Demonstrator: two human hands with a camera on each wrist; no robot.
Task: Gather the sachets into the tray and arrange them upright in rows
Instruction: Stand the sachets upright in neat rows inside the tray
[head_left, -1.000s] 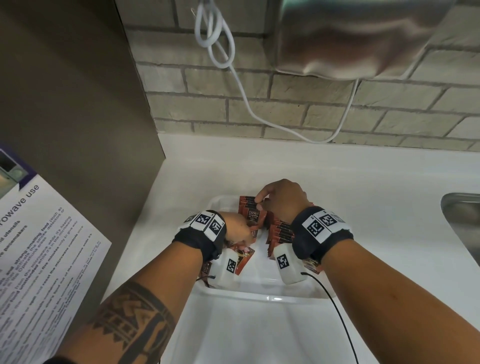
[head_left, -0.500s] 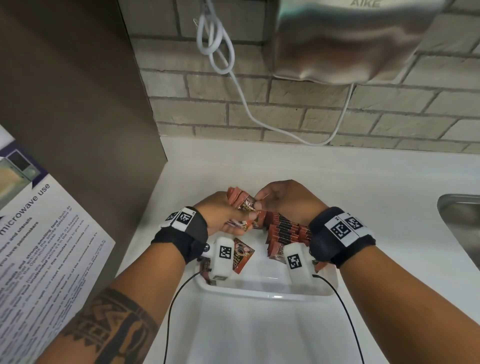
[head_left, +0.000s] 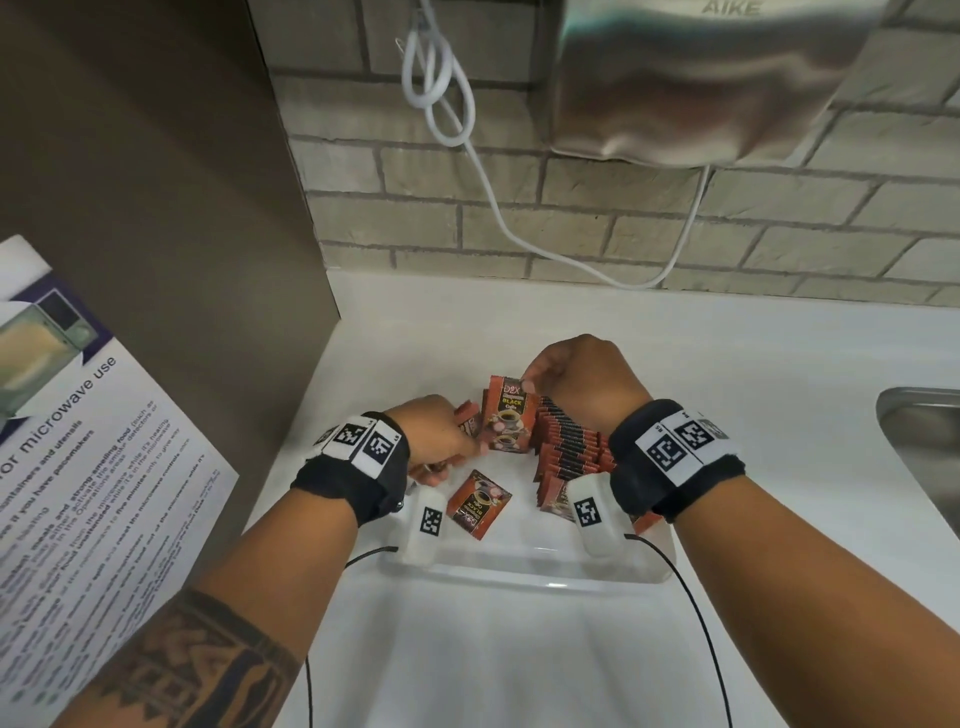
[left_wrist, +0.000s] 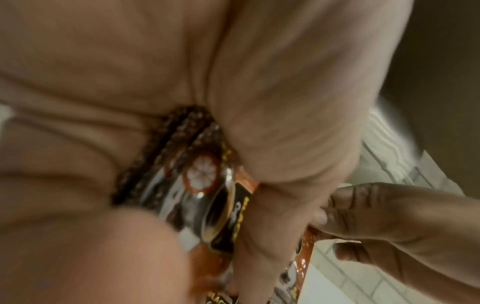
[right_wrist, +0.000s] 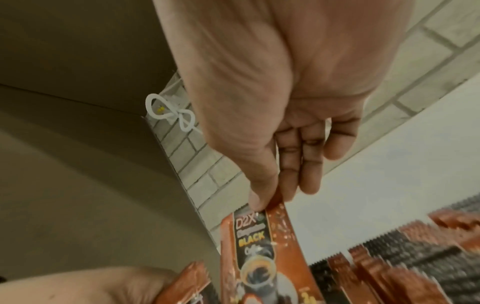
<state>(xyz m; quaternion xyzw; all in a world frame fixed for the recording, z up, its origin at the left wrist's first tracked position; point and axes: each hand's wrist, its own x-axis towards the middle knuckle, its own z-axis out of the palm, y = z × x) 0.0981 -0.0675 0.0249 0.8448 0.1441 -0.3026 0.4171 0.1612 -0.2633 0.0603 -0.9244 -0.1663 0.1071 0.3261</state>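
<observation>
Item 1, tray (head_left: 519, 574): clear plastic, on the white counter (head_left: 779, 415), close to the counter's left edge where the brown panel (head_left: 156, 182) rises.

Item 2, row of sachets (head_left: 569, 452): red-brown and black coffee packets, I count them only as many, standing on edge along the tray's right side, packed face to face.

Item 3, held sachet (head_left: 508, 413): upright, front label facing me, at the tray's far edge just left of the row. My right hand (head_left: 582, 382) pinches its top corner between thumb and fingertips; the right wrist view confirms the thumb pressed on the packet's upper edge (right_wrist: 262, 246).

Item 4, small bundle of sachets (left_wrist: 207, 185): several packets gripped in my left hand (head_left: 436, 431), fingers curled round them, at the tray's far left.

Item 5, loose sachet (head_left: 478, 504): lying flat on the tray floor, tilted, between the two wrists.

Item 6, surroundings: brick wall, steel hand dryer (head_left: 701, 78) with white cable (head_left: 467, 156), sink (head_left: 924, 452) at the counter's right edge, microwave notice (head_left: 78, 467) at left.
</observation>
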